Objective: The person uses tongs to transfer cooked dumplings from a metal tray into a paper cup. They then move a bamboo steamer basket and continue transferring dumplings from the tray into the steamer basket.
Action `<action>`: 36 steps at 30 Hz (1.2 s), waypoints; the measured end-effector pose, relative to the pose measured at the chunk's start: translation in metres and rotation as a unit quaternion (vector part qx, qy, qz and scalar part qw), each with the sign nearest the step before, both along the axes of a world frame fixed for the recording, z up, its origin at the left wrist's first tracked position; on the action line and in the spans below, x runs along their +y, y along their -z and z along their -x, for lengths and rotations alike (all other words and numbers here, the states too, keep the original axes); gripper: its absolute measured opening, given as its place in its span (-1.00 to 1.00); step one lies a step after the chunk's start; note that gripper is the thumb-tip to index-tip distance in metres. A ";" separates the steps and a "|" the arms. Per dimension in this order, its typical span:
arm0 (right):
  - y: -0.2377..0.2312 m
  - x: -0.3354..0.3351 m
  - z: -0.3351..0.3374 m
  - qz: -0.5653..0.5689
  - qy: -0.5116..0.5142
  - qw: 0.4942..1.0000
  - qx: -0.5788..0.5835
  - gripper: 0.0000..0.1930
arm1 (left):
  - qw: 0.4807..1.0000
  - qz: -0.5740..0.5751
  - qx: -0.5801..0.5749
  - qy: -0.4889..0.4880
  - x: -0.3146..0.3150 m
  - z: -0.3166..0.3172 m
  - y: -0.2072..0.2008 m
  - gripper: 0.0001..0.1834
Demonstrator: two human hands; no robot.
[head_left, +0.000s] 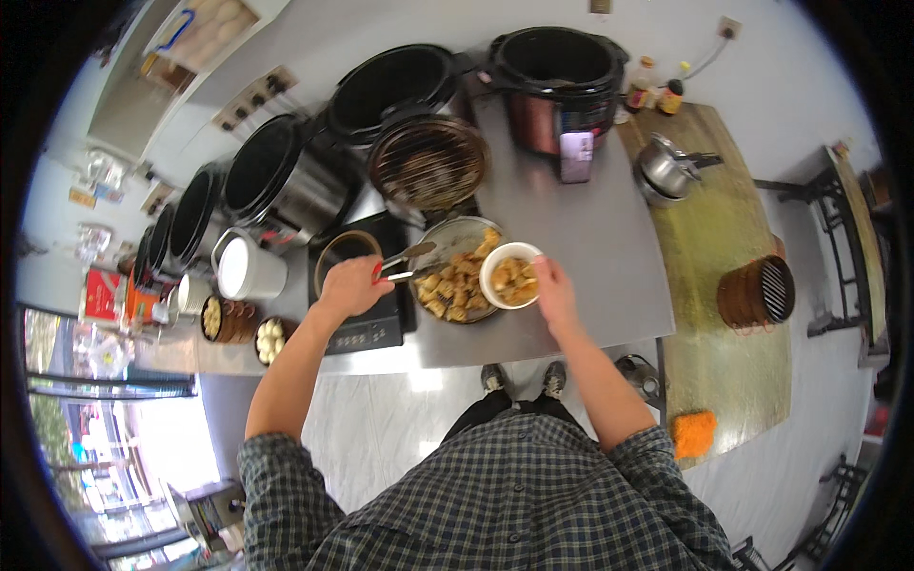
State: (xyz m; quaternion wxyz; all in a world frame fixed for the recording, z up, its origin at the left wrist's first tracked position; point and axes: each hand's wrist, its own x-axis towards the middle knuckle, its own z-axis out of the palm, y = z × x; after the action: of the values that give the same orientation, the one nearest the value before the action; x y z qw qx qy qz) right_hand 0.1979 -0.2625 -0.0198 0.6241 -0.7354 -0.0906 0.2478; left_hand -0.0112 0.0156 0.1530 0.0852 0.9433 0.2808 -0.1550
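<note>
My left hand (pixel 350 287) is closed round a pair of metal tongs (pixel 416 272), whose tips point right, over a round metal tray (pixel 440 234). Golden-brown chunks of cooked food (pixel 457 288) cover much of that tray. In my right hand (pixel 558 297) is a white bowl (pixel 485 277), gripped by its right side. It is tilted towards me above the tray's right edge, and similar chunks lie inside. Whether the tong tips hold a piece is too small to tell.
Left of the tray sits a black induction cooker (pixel 367 333). Behind stand a round rack (pixel 428 164) and several large pots, including a dark red cooker (pixel 533 119) with a phone (pixel 576 157) against it. A bamboo steamer (pixel 747 293) and orange cloth (pixel 694 434) are on the right.
</note>
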 end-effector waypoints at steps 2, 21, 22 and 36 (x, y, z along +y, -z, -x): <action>-0.003 -0.003 -0.001 -0.042 0.028 0.997 0.065 -0.42 | 0.999 -0.038 0.033 -0.001 0.016 0.014 0.015 -0.56; -0.010 -0.046 0.014 0.006 0.030 0.997 0.071 -0.29 | 0.993 0.000 0.019 0.121 0.058 0.009 0.069 -0.49; -0.008 -0.047 0.015 0.013 0.029 0.997 0.070 -0.31 | 0.993 -0.007 0.022 0.118 0.058 0.008 0.070 -0.49; 0.013 -0.043 0.020 0.013 0.044 0.998 0.051 -0.29 | 0.992 0.113 -0.040 -0.023 0.041 0.003 0.049 -0.57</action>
State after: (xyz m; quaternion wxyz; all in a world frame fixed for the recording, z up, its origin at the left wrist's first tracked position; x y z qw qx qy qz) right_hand 0.1782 -0.3058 -0.0326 0.6289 -0.7330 -0.0226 0.2583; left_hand -0.0141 0.0562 0.1045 0.2061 0.9263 0.2797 -0.1457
